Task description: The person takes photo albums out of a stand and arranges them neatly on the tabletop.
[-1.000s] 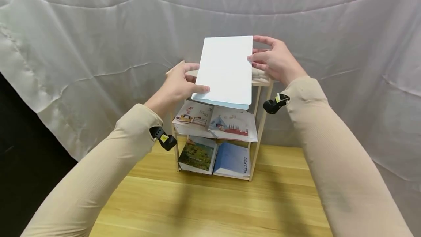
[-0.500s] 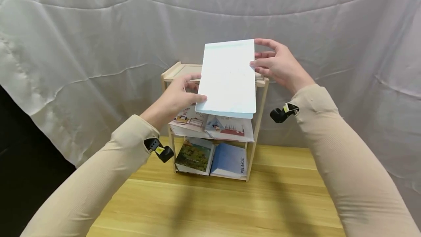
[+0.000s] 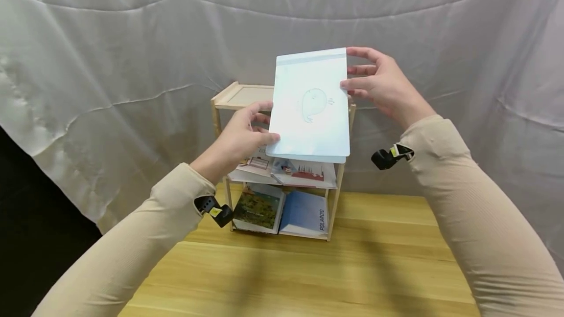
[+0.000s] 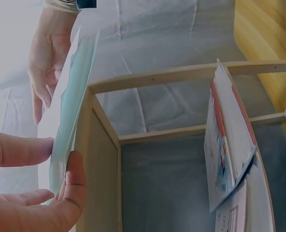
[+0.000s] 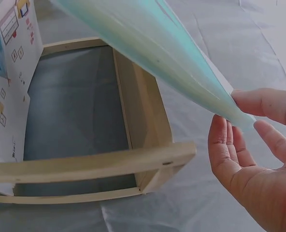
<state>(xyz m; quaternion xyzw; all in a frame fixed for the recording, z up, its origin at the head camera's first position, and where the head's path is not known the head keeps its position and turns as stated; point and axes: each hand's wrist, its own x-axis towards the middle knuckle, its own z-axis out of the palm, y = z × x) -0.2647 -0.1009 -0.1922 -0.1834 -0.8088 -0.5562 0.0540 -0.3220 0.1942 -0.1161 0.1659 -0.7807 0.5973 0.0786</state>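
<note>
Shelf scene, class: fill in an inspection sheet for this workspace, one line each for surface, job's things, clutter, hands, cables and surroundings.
Surface: wooden table, bare in front of the shelf.
Job's things: pale blue booklet with a faint whale drawing, held tilted above the wooden shelf; top tier bare where visible.
Clutter: picture booklets on the middle tier; a landscape book and a blue book marked POLAROID on the bottom tier.
Hands: left hand pinches the booklet's lower left edge; right hand holds its upper right edge.
Cables: nothing seen; a black camera sits at each wrist.
Surroundings: grey cloth backdrop; dark gap at left.
</note>
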